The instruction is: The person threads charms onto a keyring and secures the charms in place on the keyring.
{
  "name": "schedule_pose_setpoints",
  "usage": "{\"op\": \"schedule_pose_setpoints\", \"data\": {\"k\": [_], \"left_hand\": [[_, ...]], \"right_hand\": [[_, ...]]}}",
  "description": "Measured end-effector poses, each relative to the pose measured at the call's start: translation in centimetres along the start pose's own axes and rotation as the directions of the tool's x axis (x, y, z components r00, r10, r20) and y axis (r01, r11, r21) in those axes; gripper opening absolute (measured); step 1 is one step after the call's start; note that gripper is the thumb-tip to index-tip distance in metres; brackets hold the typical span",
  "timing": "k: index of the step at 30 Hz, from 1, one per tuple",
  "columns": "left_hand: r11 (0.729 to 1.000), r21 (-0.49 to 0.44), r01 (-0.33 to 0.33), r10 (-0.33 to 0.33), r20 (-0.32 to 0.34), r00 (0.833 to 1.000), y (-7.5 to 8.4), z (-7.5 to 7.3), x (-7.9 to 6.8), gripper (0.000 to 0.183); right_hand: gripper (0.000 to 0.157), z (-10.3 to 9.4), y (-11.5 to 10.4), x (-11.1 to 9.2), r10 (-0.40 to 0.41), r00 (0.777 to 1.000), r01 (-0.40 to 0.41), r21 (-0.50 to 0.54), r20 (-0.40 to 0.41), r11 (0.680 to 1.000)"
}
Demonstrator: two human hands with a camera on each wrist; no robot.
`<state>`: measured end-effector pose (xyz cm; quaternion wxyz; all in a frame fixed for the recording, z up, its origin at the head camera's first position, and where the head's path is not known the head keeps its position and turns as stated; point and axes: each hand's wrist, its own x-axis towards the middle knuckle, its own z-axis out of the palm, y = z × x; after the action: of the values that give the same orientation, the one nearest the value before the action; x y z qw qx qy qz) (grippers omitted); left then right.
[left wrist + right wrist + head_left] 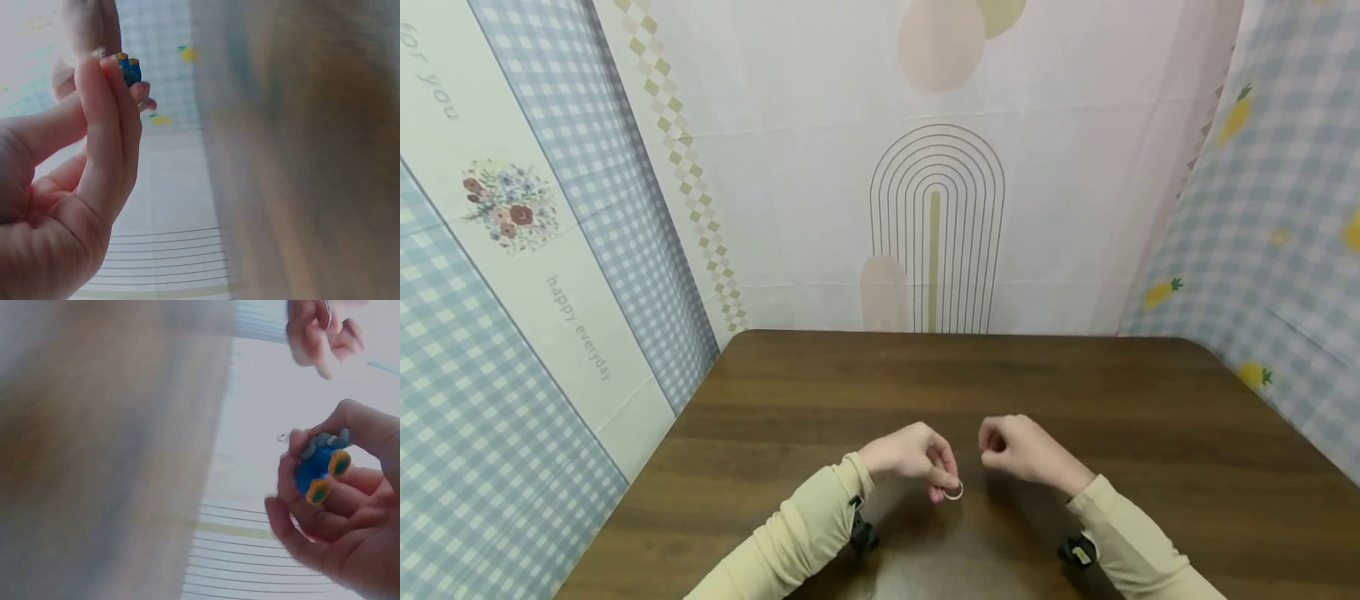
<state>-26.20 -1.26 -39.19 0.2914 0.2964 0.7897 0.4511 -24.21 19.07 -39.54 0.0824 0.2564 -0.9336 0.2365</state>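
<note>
My left hand (917,457) pinches a thin metal split ring (954,498) between thumb and fingertips, low over the table. The ring (328,314) also shows at the top of the right wrist view. My right hand (1026,450) is a short way to the right, fingers curled in. It holds a small blue figurine charm (314,469) with yellow-orange feet and grey-blue parts on top. A tiny metal eyelet (281,437) sticks out past the fingertips. In the head view the right hand hides the charm; in the left wrist view the charm (129,72) appears behind the left fingertips.
Both hands are over a dark brown wooden table (850,375). A white patterned cloth (790,192) hangs behind it, with blue checked cloths (662,308) at the sides. Black wrist cameras (862,533) are strapped over the cream sleeves (797,525).
</note>
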Motion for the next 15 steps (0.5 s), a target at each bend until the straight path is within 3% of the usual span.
{"op": "schedule_pose_setpoints", "data": {"k": [6,10,15], "left_hand": [[0.993,-0.095,-0.07,0.058,-0.123,0.991,1.7,-1.4,-0.4,0.008],[0.989,-0.115,-0.089,0.067,-0.187,0.98,1.8,-1.9,-0.7,0.011],[0.983,-0.121,-0.141,0.103,-0.272,0.957,2.2,-2.4,-1.1,0.014]], "right_hand": [[0.011,-2.2,-1.7,0.8,-0.037,0.99,0.061,0.173,-0.139,0.983],[0.016,-3.0,-2.8,1.1,-0.098,0.977,0.136,0.202,-0.19,0.97],[0.023,-3.5,-3.9,1.2,-0.098,0.972,0.143,0.209,-0.212,0.967]]}}
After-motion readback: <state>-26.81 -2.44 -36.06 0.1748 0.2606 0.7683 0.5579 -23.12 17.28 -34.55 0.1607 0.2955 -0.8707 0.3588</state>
